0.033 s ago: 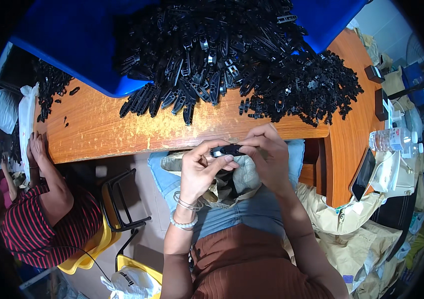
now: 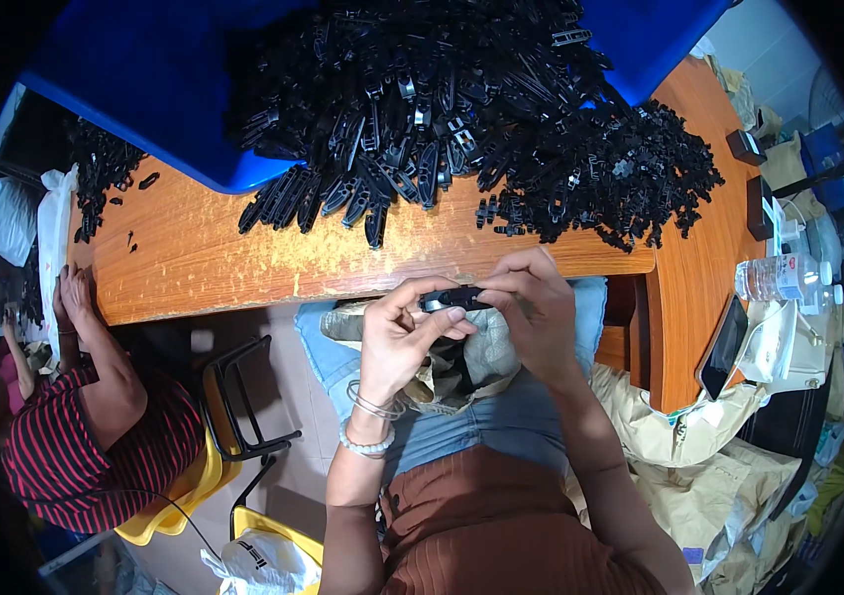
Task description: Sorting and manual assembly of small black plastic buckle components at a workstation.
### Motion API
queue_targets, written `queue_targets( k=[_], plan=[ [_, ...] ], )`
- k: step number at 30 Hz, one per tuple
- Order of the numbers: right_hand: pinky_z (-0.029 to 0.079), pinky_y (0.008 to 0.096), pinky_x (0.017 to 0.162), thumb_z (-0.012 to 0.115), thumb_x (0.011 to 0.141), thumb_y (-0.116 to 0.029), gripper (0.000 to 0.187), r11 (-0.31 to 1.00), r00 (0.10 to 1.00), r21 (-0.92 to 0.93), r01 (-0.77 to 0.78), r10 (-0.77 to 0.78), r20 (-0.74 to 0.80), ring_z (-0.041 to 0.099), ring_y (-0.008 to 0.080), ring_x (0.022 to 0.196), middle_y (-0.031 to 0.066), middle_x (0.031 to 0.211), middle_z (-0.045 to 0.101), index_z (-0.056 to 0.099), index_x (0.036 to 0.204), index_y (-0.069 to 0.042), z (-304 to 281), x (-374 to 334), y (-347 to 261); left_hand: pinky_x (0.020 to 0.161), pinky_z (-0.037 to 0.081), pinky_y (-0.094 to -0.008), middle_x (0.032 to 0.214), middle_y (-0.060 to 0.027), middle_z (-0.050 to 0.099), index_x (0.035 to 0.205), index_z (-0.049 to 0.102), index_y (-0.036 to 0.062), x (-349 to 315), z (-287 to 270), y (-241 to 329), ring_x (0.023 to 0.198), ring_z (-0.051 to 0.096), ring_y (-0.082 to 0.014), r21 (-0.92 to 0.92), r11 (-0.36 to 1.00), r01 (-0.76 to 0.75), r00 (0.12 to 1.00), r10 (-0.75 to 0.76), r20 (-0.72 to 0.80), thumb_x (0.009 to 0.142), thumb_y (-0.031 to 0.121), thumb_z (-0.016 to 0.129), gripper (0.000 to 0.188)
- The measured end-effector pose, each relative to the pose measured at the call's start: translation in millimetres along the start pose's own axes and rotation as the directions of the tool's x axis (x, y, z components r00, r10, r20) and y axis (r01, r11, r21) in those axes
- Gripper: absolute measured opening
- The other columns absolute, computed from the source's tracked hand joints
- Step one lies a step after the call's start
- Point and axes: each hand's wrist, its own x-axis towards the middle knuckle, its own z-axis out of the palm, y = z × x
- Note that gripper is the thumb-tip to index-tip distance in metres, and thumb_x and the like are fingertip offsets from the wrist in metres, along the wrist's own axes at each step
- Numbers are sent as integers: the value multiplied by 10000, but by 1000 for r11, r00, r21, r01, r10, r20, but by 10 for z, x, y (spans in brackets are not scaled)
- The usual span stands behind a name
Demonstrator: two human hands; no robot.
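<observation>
Just in front of the table's edge, my left hand [image 2: 395, 335] pinches the left end of a small, dark, elongated plastic part [image 2: 451, 298]. At the part's other end, the fingers of my right hand [image 2: 533, 309] close on it too, thumb against forefinger. Both hands hold it level above my lap. Below them an open bag [image 2: 491, 362] lies on my lap, with something dark inside. Beyond my hands, a heap of long black plastic parts [image 2: 382, 149] spills onto the table, and a pile of smaller black pieces [image 2: 630, 169] lies to its right.
A blue bin [image 2: 154, 99] tips its load onto the wooden table [image 2: 194, 248]. At the right lie a phone [image 2: 722, 347] and a clear bottle [image 2: 774, 278]. Another person in a striped top [image 2: 105, 446] sits at the left, near a chair [image 2: 243, 397]. Brown paper sacks [image 2: 709, 496] fill the lower right.
</observation>
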Motion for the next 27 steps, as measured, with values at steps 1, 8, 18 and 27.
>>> queue_targets(
  k=[1,8,18,27],
  plan=[
    [437,264,670,682,731,1,130,991,999,-122,49,-51,-13,541,178,784,69,841,557,668,860,-6,-15,-5,-13,663,558,-232,787,-118,667,1089,554,-66,-1,12,4,742,677,-165,-52,998,30,999,-29,17,825,-72,605,270],
    [426,271,635,682,755,-36,169,985,992,-115,128,-125,34,547,157,766,52,837,587,662,922,-24,-58,3,-48,637,541,-203,790,-58,620,966,553,-44,12,95,5,718,656,-122,-41,999,0,998,-3,-58,811,-101,597,171],
    [392,206,556,654,820,-96,255,826,857,290,-483,378,351,529,44,623,13,737,631,638,1064,-23,-227,-233,77,660,531,-239,876,-131,675,989,647,-53,23,-42,-19,695,657,-165,183,979,92,981,-121,152,867,31,588,159],
    [442,336,539,631,809,-99,146,828,995,-561,12,-67,-77,563,230,591,78,750,564,640,941,-37,-68,126,334,532,461,-384,793,-157,577,797,588,-24,951,88,119,625,602,-321,988,133,-82,787,616,-18,792,250,682,290]
  ],
)
